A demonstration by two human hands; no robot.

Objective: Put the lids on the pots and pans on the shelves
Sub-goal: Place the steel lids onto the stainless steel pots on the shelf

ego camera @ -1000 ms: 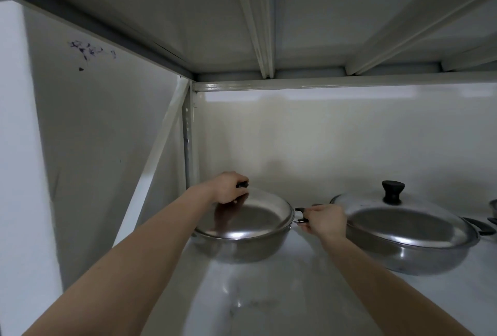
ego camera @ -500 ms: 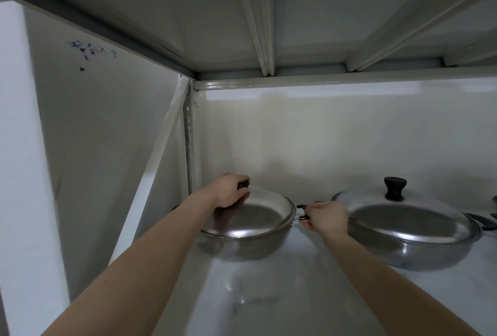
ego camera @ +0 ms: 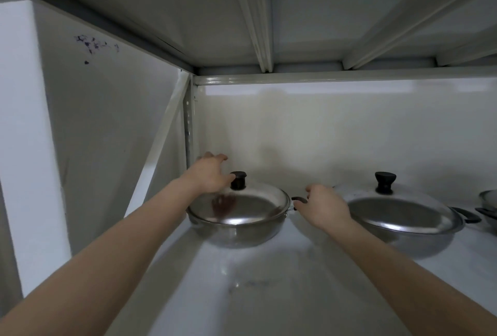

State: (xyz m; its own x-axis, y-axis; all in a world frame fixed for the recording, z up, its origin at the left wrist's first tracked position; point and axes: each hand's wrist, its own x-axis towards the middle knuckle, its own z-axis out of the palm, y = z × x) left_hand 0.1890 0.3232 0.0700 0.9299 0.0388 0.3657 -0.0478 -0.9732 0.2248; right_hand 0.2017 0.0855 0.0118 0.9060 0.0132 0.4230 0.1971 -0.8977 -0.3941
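At the centre of the frame we see a steel pan (ego camera: 236,230) on the white shelf (ego camera: 269,295), its lid (ego camera: 242,206) seated on it and the black knob (ego camera: 238,180) uncovered. Our left hand (ego camera: 208,174) hovers just left of the knob, fingers spread and loose, gripping nothing. Our right hand (ego camera: 324,207) sits at the pan's side handle (ego camera: 298,199), fingers relaxed; whether they touch it we cannot tell. Right of centre stands a second lidded pan (ego camera: 403,230).
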